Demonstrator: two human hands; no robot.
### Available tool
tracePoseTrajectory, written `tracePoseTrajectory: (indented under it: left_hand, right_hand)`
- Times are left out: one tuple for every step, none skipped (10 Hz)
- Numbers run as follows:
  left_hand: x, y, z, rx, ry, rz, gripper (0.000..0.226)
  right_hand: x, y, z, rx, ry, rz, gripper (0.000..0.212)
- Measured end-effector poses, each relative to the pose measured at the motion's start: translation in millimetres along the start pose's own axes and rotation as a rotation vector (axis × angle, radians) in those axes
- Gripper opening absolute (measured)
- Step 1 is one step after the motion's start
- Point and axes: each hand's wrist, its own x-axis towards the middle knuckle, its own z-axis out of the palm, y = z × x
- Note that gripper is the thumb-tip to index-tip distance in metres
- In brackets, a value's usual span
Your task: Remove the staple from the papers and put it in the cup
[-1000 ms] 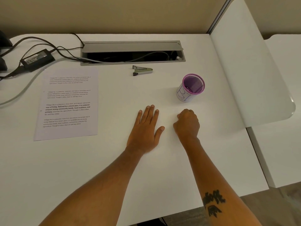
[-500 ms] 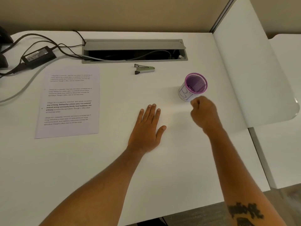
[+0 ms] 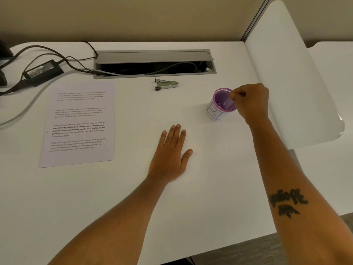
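Note:
The printed papers (image 3: 80, 123) lie flat on the left of the white desk. A purple mesh cup (image 3: 221, 104) with a white paper label stands on the right. My right hand (image 3: 250, 101) hovers at the cup's right rim, thumb and forefinger pinched together over the opening; the staple is too small to make out. My left hand (image 3: 171, 153) rests flat, palm down, fingers spread, on the desk in the middle. A metal staple remover (image 3: 166, 84) lies behind, near the cable slot.
An open grey cable tray (image 3: 154, 64) is set into the desk's back. A black power adapter (image 3: 43, 70) and cables lie at the back left. A white divider panel (image 3: 290, 77) rises on the right, close behind the cup.
My right hand has moved up and to the right from the desk beside my left hand to the cup's rim. The left hand has stayed flat.

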Motion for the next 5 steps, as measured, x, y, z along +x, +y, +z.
tracePoseTrajectory:
  left_hand:
    - [0, 0, 0, 0.004, 0.004, -0.003, 0.073]
    - [0, 0, 0, 0.005, 0.005, 0.002, 0.073]
    - [-1, 0, 1, 0.005, -0.002, 0.007, 0.073]
    - [-1, 0, -1, 0.002, 0.002, 0.005, 0.073]
    - [-2, 1, -4, -0.017, 0.018, 0.009, 0.072]
  right_hand:
    - [0, -1, 2, 0.019, -0.015, -0.012, 0.013]
    - [0, -1, 2, 0.038, -0.001, 0.008, 0.004]
    - [0, 2, 3, 0.061, 0.029, 0.043, 0.006]
    - [-4, 4, 2, 0.08, 0.035, 0.023, 0.006]
    - [-15, 3, 2, 0.12, 0.049, 0.035, 0.018]
